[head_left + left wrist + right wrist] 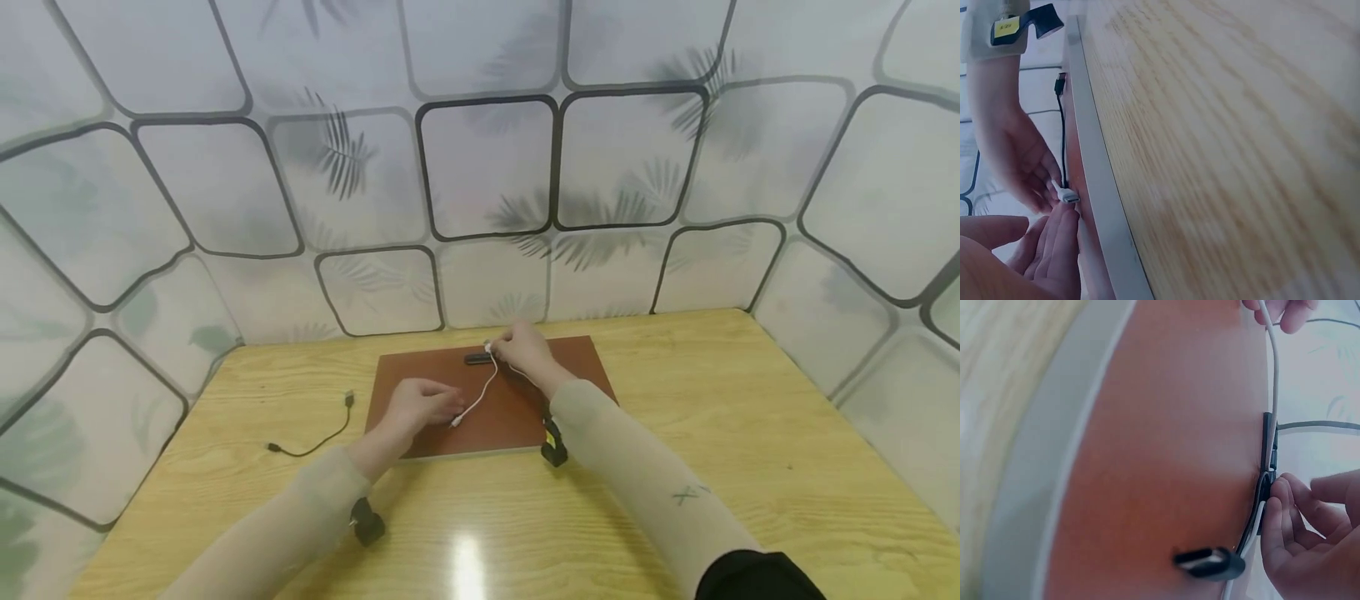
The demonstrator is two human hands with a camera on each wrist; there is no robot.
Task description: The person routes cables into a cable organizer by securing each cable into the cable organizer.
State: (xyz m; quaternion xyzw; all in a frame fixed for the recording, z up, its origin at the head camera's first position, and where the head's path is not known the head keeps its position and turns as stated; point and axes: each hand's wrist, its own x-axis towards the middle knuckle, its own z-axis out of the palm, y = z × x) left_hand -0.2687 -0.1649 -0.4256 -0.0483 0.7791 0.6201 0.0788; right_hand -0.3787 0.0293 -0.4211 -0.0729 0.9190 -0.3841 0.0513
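A white charging cable (483,392) lies over a brown board (435,442), its USB-C plug (1069,196) at the front end. My left hand (423,404) is beside that plug, fingers nearly straight and thumb apart in the left wrist view. At the back of the board, my right hand (525,350) pinches the white cable against a small black strip-like holder (477,359). In the right wrist view its fingertips (1279,490) touch the holder; the exact grip is partly hidden. A black cable with a black plug (1210,562) also runs from there.
Another short black USB cable (326,439) lies on the wooden table (750,417), left of the board. Patterned white walls (487,167) rise behind the table and at both sides. Black devices (367,522) are strapped under both wrists.
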